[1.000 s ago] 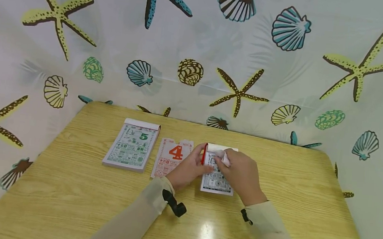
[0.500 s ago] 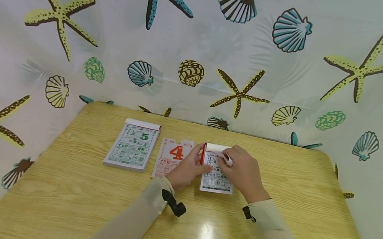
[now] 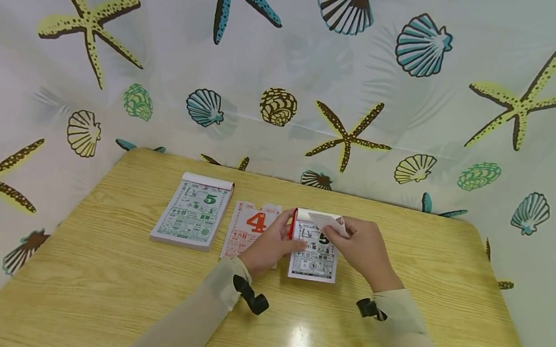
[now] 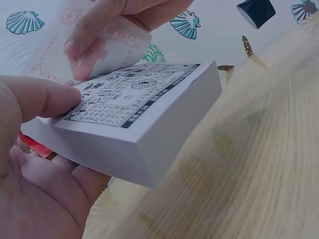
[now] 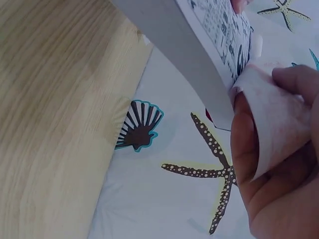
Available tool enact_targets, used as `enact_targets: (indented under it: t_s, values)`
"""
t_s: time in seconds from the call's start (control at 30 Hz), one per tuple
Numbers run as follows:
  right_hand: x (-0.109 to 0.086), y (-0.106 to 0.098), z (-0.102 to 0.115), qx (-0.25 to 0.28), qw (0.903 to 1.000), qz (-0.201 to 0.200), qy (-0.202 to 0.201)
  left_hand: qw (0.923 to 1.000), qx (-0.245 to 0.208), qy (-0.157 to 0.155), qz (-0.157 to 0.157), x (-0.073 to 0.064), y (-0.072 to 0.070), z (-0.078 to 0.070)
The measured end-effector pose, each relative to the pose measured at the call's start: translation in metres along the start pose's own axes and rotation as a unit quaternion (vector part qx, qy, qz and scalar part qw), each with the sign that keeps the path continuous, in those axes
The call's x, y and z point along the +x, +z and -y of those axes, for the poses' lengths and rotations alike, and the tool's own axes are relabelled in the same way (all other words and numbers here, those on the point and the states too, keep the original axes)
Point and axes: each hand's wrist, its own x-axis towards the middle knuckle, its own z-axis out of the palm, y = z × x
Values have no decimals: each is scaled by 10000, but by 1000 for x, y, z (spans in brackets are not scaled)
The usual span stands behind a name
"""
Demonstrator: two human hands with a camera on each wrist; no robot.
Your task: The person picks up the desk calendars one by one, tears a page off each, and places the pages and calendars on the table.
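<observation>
A thick tear-off calendar pad [image 3: 312, 269] with black print is gripped at its left side by my left hand [image 3: 270, 246]. In the left wrist view, the left thumb [image 4: 47, 97] presses on the top page while fingers lie under the pad. My right hand [image 3: 370, 250] pinches a thin, curled calendar sheet [image 3: 326, 221] at the pad's upper end. Red print shows through this sheet [image 4: 122, 45] in the left wrist view. The right wrist view has the sheet [image 5: 276, 129] bent between thumb and fingers, close against the pad; whether it is fully detached I cannot tell.
Left of the hands lies a loose calendar sheet [image 3: 241, 231] with a red 4, partly under the left hand. Further left rests another calendar pad [image 3: 190, 215] with a green 5. A wooden table [image 3: 96, 290] carries them; a shell-patterned cloth [image 3: 279, 56] hangs behind.
My right hand has shifted slightly right, and the sheet in it shows more of itself, spread over the pad's top. A black 5 on the page beneath is now visible. The left hand stays nearly still.
</observation>
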Motion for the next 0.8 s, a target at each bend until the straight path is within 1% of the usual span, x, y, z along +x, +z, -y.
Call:
enact_targets:
  t_s: [0.13, 0.23, 0.3, 0.43, 0.6, 0.8]
  values:
    - [-1, -2, -5, 588, 9981, 201, 32, 10000, -85, 16, 14, 0, -2, 1]
    - [-1, -3, -8, 1124, 9929, 353, 188, 9999, -139, 46, 44, -1, -2, 0]
    - [-1, -4, -9, 1292, 9905, 342, 325, 9999, -148, 57, 51, -1, -2, 0]
    - [-1, -4, -10, 1345, 9895, 92, 529, 9999, -128, 80, 55, -1, -3, -1]
    - [-2, -4, -11, 1331, 9896, -260, 471, 9999, -102, 15, 41, -1, -3, -2]
    - [0, -1, -15, 1509, 9846, -617, 633, 9998, -165, 26, 146, -2, -2, -2]
